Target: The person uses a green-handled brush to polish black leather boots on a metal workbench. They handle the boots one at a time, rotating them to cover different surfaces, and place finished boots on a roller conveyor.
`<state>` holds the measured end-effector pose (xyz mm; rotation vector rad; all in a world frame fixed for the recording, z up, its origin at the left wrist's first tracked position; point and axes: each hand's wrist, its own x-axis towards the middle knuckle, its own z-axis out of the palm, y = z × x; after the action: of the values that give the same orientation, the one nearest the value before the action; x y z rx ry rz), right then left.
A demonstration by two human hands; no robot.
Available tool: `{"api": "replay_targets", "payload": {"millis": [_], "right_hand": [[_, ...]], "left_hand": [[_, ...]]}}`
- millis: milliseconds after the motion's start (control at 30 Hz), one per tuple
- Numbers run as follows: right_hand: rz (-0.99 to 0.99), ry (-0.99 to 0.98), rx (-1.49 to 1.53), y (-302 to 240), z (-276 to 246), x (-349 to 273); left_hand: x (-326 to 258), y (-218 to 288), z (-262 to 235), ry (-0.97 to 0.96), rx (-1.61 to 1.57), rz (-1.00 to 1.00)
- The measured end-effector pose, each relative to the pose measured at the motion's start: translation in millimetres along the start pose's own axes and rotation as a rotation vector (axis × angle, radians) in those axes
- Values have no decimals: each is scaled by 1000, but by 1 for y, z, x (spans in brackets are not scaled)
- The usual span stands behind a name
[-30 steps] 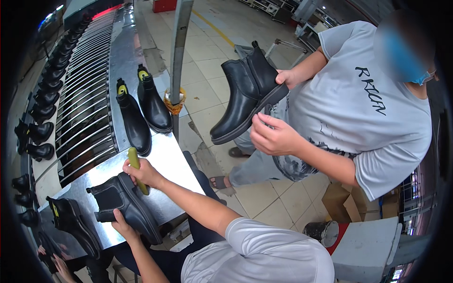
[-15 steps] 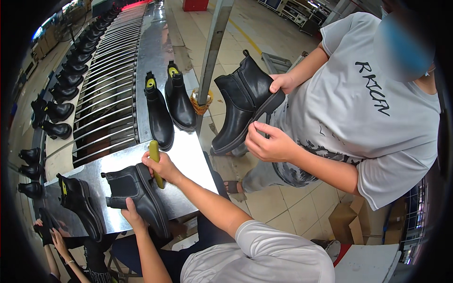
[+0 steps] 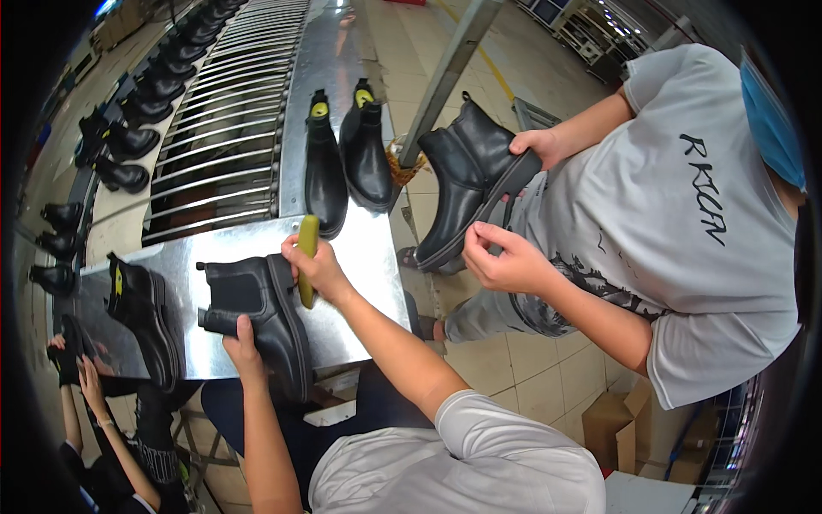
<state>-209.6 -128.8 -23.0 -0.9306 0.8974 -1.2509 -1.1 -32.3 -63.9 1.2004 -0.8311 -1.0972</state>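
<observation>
In my left hand (image 3: 246,351) is a black ankle boot (image 3: 257,300), held tilted over the metal table, the thumb on its upper. My right hand (image 3: 318,265) is closed around an olive-green stick-like tool (image 3: 307,240) near the boot's heel and sole. Whether the tool touches the boot, I cannot tell. Left of it another black boot (image 3: 145,317) lies on the metal tabletop (image 3: 218,244). Beyond my right hand stand two upright black boots (image 3: 325,171) with yellow insides.
At right a co-worker in a grey T-shirt (image 3: 685,214) holds a black boot (image 3: 462,171). Another person's hands (image 3: 90,390) hold a dark shoe at lower left. A roller conveyor (image 3: 231,128), a row of boots (image 3: 158,90) and a metal post (image 3: 449,81) stand beyond.
The whole view has shifted, so most things sit further right. The olive-green tool is now more upright in my right hand. My left hand keeps its hold on the boot.
</observation>
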Motion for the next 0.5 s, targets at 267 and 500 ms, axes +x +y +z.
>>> {"api": "replay_targets", "payload": {"millis": [267,500], "right_hand": [[-30,24,-32,-3,-1,1],[-54,110,-134,6,8,3]], "left_hand": [[2,-3,-1,-22,71,23],[-4,24,11,13,26,14]]}}
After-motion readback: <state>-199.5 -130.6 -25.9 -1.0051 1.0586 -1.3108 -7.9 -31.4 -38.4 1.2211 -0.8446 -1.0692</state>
